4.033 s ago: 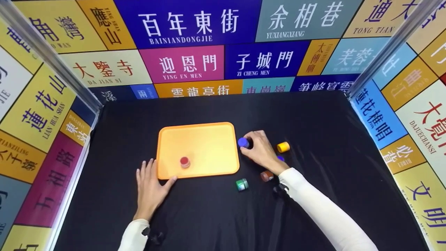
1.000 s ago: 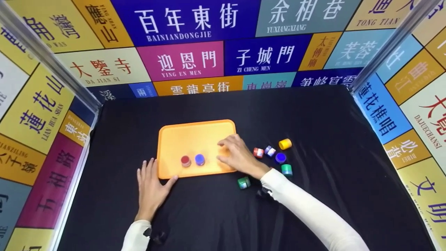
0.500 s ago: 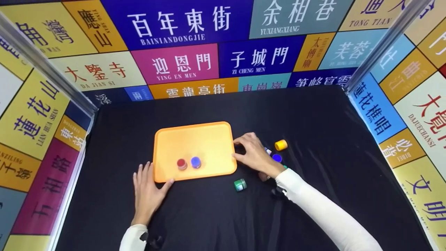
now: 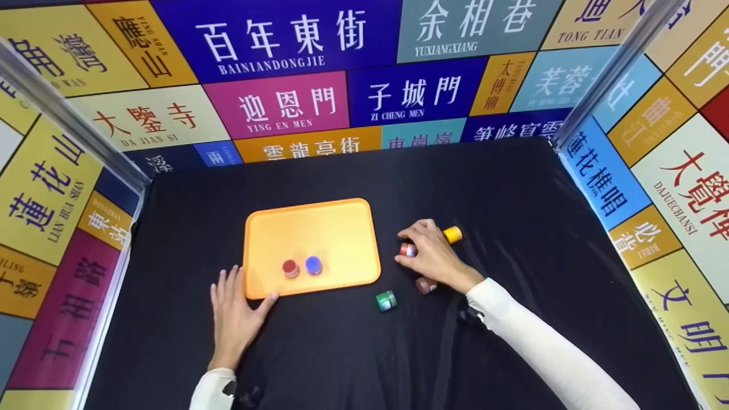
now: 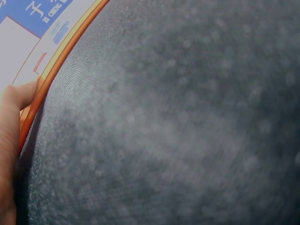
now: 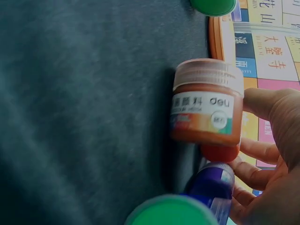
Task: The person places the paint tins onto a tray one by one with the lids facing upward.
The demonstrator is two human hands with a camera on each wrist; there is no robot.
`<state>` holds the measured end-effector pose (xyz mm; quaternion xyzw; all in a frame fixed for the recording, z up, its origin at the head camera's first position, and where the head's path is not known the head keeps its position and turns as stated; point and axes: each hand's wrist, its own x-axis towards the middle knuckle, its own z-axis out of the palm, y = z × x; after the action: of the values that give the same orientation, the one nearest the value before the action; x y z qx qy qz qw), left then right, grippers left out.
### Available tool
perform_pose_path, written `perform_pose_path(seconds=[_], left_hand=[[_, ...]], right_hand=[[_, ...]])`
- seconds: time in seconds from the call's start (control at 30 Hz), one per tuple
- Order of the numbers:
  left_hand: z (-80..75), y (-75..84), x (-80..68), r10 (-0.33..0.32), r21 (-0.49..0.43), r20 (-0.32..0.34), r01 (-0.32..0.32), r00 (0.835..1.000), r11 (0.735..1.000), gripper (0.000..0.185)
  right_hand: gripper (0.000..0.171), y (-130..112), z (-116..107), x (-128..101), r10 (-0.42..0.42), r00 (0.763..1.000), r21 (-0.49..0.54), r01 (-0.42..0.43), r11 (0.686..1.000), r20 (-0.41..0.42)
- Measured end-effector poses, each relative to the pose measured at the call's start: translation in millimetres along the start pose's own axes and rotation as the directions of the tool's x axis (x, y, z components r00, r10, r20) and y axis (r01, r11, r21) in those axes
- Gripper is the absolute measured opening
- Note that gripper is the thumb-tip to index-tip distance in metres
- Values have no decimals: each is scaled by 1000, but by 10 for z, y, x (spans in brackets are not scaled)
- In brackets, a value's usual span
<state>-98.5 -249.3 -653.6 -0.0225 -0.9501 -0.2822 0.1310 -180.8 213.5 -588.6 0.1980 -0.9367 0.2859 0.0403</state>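
Observation:
An orange tray (image 4: 310, 228) lies on the black cloth with a red-lidded jar (image 4: 290, 267) and a blue-lidded jar (image 4: 313, 265) standing side by side near its front edge. My left hand (image 4: 234, 313) lies flat on the cloth, its thumb (image 5: 11, 122) against the tray's front left corner (image 5: 56, 65). To the right of the tray, my right hand (image 4: 424, 251) curls round a small red jar (image 4: 407, 249) on the cloth. In the right wrist view my fingers close on that red jar (image 6: 220, 152), with a purple-blue jar (image 6: 211, 183) under the palm.
Loose paint jars lie around my right hand: yellow (image 4: 453, 234) behind it, brown (image 4: 425, 285) on its side by the wrist, green (image 4: 386, 300) in front of the tray's right corner. Another green lid (image 6: 171, 211) shows close to the wrist. Printed sign walls enclose the cloth.
The blue jar now stands beside the red one in the tray. My right hand has left the tray, moved right to the loose jars and closed on a red jar. The left hand stays put.

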Motion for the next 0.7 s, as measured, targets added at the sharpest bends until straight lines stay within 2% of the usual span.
perform_pose_path(seconds=[0.2, 0.5, 0.7], left_hand=[[17, -6, 3, 24, 4, -26, -24, 999, 1000, 103], [1, -8, 25, 12, -5, -14, -12, 1000, 1000, 103], [7, -6, 12, 10, -8, -12, -10, 1000, 1000, 102]], right_hand=[[51, 70, -9, -54, -13, 1000, -16, 13, 1000, -3], [50, 96, -10, -107, 35, 999, -20, -34, 999, 37], [45, 118, 6, -118, 16, 999, -51, -14, 999, 30]])
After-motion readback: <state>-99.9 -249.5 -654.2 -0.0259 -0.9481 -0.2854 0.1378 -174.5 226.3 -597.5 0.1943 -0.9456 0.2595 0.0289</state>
